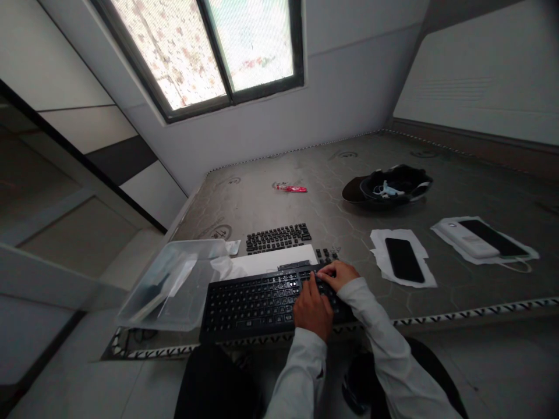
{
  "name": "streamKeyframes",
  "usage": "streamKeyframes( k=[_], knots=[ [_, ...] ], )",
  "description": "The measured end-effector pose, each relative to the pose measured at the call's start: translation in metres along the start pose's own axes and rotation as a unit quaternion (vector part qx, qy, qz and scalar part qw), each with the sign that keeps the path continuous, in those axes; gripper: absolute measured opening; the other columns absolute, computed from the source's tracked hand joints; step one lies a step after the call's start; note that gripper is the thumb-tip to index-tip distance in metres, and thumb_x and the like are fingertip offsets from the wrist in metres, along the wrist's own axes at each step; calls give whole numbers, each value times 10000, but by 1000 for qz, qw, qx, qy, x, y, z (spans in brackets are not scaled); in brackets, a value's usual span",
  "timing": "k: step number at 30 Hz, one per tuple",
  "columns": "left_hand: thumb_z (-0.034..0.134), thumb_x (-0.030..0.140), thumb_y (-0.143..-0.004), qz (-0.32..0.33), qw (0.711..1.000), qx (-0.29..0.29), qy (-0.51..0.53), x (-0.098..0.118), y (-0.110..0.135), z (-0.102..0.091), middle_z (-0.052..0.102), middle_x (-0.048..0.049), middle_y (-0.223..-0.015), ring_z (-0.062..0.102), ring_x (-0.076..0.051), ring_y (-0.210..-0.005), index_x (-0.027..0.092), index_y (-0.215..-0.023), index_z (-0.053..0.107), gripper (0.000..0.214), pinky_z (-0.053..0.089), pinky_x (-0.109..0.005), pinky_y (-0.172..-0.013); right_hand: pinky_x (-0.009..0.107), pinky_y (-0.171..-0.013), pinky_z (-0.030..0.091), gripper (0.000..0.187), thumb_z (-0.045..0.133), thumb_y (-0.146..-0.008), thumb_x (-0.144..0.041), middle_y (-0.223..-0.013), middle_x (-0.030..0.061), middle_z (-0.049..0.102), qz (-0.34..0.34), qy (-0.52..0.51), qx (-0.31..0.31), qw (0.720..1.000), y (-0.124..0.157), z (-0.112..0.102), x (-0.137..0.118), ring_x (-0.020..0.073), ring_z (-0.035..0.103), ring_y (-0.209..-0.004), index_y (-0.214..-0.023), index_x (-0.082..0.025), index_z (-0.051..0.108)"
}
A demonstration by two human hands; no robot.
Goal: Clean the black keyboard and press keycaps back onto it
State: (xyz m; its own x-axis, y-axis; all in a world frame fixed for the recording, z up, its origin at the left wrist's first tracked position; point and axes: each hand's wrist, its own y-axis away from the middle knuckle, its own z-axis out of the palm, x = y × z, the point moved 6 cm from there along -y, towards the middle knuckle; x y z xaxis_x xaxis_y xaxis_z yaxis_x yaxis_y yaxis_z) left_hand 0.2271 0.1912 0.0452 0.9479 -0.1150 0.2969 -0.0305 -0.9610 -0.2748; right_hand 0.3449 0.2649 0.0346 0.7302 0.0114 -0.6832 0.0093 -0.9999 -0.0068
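Observation:
A black keyboard [253, 302] lies near the front edge of a grey mattress-like surface [332, 209]. My left hand [311, 308] rests on the keyboard's right part with its fingers curled down onto the keys. My right hand [339, 273] sits just beyond it at the keyboard's far right corner, fingers bent and pressed on the keys. Behind the keyboard lies a white sheet [275, 261], and past that a block of loose black keycaps [278, 238]. A few more keycaps [326, 254] sit by my right hand.
A clear plastic lid or tray [170, 285] lies left of the keyboard. A black phone on white paper [402, 259], a white device and dark phone on paper [480, 238], a black cap [386, 186] and a red wrapper [290, 188] lie further out.

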Motion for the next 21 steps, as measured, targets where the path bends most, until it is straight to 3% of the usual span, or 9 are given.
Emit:
streamKeyframes(
  k=[21],
  knots=[
    [479,127,-780,-12,1000,-3,0,2,0,-3,582,-65,-1062,593,-167,-894,191,-1333,411,561,491,-260,-746,281,-686,444,148,615,-732,-317,-765,40,682,-34,-1,-9,999,-1,0,-8,171,608,-723,-740,-208,715]
  ],
)
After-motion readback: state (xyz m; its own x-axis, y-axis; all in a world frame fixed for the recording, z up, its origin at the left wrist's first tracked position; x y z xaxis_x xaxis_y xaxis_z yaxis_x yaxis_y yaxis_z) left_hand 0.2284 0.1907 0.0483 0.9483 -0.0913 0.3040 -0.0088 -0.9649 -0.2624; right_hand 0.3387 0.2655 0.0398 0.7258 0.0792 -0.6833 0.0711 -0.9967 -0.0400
